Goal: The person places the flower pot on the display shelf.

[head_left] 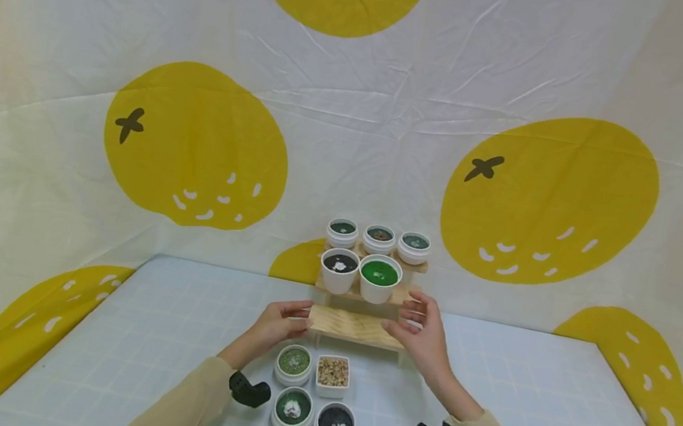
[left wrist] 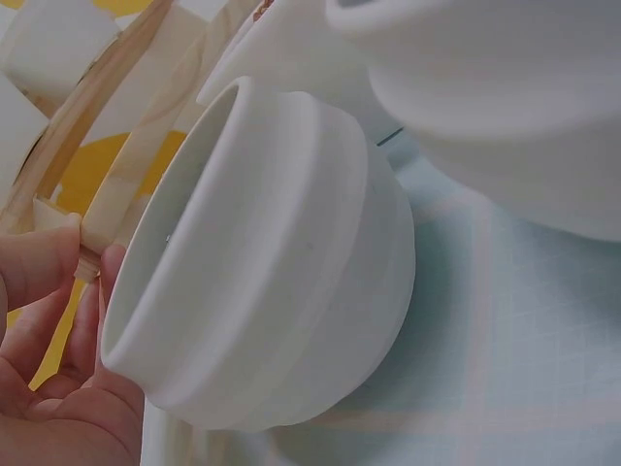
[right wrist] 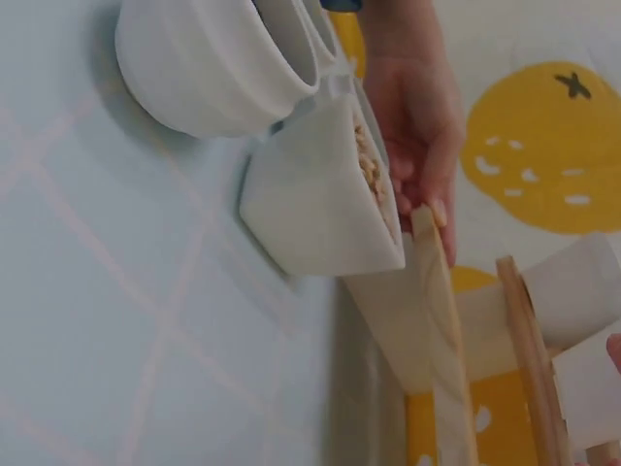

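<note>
A wooden tiered stand (head_left: 355,327) stands at the back of the table, its lowest step bare. At the left end of that step, my left hand (head_left: 274,324) pinches the board between thumb and fingers, as the left wrist view also shows. My right hand (head_left: 426,341) hovers by the step's right end, its fingers spread and relaxed, holding nothing; whether the thumb touches the wood I cannot tell. On the middle step sit a white cup with dark contents (head_left: 337,281) and a white cup with green contents (head_left: 379,274). Three small white pots (head_left: 379,239) line the top step.
In front of the stand are a round pot with green bits (head_left: 294,361), a square dish of chopped tan pieces (head_left: 333,374), a pot with dark green contents (head_left: 292,411) and one with black contents (head_left: 335,425). A patterned cloth (head_left: 376,135) hangs behind the table.
</note>
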`<action>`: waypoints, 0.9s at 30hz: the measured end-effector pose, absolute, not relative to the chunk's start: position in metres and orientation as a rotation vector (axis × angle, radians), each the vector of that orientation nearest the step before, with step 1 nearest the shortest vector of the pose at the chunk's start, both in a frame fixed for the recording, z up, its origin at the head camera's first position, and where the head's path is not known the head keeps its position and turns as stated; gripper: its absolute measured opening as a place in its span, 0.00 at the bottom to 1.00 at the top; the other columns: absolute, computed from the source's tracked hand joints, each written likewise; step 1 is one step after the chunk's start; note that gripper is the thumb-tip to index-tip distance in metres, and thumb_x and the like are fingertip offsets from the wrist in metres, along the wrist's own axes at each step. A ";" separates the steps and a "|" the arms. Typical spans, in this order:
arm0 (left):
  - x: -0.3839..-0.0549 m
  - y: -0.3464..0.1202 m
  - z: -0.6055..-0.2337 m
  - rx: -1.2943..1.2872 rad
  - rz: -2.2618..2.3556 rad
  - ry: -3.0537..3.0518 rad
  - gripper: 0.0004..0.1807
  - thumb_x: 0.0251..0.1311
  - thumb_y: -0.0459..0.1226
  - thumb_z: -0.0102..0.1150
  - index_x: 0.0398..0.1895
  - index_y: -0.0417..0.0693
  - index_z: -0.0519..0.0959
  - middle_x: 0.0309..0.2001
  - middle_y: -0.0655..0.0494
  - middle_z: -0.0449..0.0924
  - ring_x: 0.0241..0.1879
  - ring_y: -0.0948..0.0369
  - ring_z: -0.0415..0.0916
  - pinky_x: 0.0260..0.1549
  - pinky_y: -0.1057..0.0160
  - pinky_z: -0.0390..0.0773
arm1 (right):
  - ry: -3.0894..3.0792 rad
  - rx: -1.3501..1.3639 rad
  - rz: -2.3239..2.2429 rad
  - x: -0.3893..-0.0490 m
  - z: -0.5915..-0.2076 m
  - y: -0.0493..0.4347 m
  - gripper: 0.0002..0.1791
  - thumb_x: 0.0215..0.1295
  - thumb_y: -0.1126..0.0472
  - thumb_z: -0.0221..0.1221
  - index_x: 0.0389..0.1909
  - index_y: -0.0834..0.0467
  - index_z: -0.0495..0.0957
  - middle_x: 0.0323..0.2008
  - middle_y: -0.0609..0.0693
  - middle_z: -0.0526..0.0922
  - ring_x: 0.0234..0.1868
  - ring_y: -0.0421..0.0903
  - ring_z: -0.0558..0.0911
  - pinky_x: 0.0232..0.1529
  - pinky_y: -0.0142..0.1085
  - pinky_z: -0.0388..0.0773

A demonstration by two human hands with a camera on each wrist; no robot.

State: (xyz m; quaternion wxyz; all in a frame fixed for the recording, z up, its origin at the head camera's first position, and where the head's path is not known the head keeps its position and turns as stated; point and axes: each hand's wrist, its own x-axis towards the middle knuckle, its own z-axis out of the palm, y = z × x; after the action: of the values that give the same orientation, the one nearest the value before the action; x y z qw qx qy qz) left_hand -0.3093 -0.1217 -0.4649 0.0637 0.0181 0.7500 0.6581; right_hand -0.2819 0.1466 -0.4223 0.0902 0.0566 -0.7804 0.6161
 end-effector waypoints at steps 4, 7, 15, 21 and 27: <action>-0.310 -0.122 -0.465 0.051 1.987 2.270 0.24 0.60 0.27 0.58 0.62 0.34 0.72 0.55 0.34 0.76 0.41 0.60 0.80 0.48 0.53 0.83 | -2.326 0.173 1.832 -0.273 -0.425 0.145 0.38 0.56 0.65 0.67 0.66 0.62 0.59 0.58 0.61 0.70 0.57 0.57 0.73 0.53 0.32 0.79; -0.311 -0.122 -0.465 0.042 1.991 2.263 0.24 0.60 0.27 0.58 0.61 0.35 0.72 0.55 0.35 0.77 0.41 0.60 0.81 0.47 0.54 0.83 | -2.328 0.177 1.851 -0.267 -0.427 0.144 0.37 0.55 0.67 0.67 0.64 0.61 0.61 0.56 0.60 0.71 0.55 0.56 0.74 0.49 0.27 0.79; -0.311 -0.122 -0.467 0.069 2.012 2.253 0.24 0.59 0.27 0.59 0.61 0.34 0.72 0.54 0.34 0.77 0.40 0.62 0.80 0.45 0.58 0.84 | -2.356 0.213 1.861 -0.253 -0.438 0.141 0.39 0.51 0.67 0.70 0.63 0.60 0.63 0.54 0.61 0.72 0.53 0.55 0.76 0.45 0.24 0.78; -0.311 -0.123 -0.468 0.068 2.023 2.240 0.24 0.59 0.27 0.59 0.61 0.34 0.73 0.54 0.35 0.78 0.39 0.63 0.80 0.44 0.60 0.85 | -2.402 0.333 1.862 -0.246 -0.446 0.142 0.39 0.48 0.67 0.71 0.61 0.62 0.64 0.53 0.62 0.74 0.52 0.55 0.77 0.47 0.32 0.81; -0.308 -0.123 -0.465 0.073 2.019 2.243 0.25 0.60 0.28 0.58 0.62 0.34 0.72 0.55 0.34 0.77 0.39 0.62 0.80 0.45 0.57 0.84 | -2.449 0.452 1.910 -0.242 -0.454 0.144 0.38 0.49 0.67 0.71 0.61 0.64 0.65 0.53 0.65 0.75 0.54 0.61 0.75 0.51 0.41 0.82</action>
State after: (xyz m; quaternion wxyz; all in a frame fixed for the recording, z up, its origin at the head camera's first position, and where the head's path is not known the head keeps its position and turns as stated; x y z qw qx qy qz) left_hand -0.3077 -0.1233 -0.4647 0.0615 0.0242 0.7416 0.6676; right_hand -0.2425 0.1439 -0.4539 0.0014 0.1441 -0.7804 0.6085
